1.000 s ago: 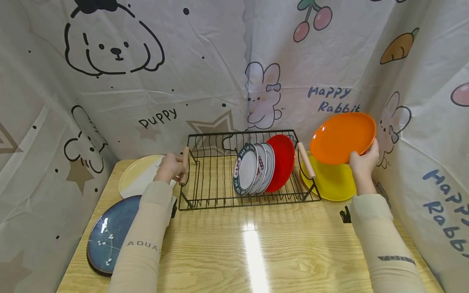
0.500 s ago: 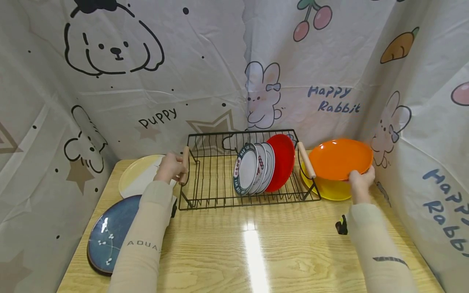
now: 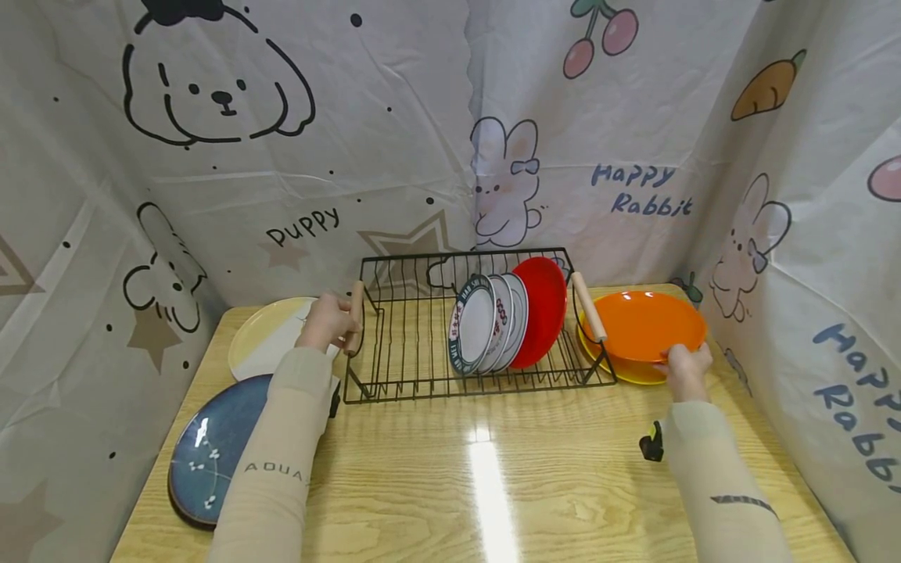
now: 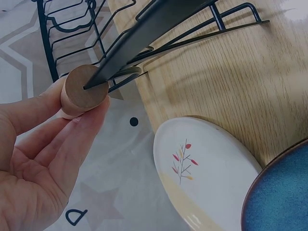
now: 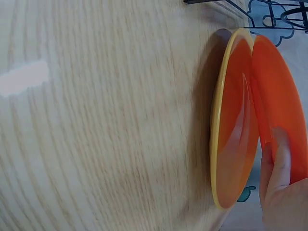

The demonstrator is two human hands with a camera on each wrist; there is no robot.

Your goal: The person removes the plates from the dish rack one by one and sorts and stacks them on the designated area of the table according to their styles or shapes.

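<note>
On the right, my right hand (image 3: 686, 369) holds the near right edge of an orange plate (image 3: 655, 324). That plate is over a yellow plate (image 3: 642, 378), which lies on the table with only part of its rim showing in the head view. In the right wrist view, a gap opens between the orange plate (image 5: 276, 91) and the yellow plate (image 5: 215, 144) on the hand's side; whether they touch farther off I cannot tell. My left hand (image 3: 328, 322) grips the wooden handle (image 4: 79, 94) at the left end of a black wire dish rack (image 3: 422, 397).
Several white patterned plates (image 3: 475, 328) and a red plate (image 3: 545, 313) stand on edge in the rack. To its left, a cream and white plate (image 3: 263, 352) and a blue plate (image 3: 211, 446) lie on the table (image 3: 549, 469). A printed curtain (image 3: 394, 117) encloses the back and sides.
My right hand has lowered the orange plate from the air onto or just above the yellow plate, and the plate has become flatter. The left hand stays on the rack handle.
</note>
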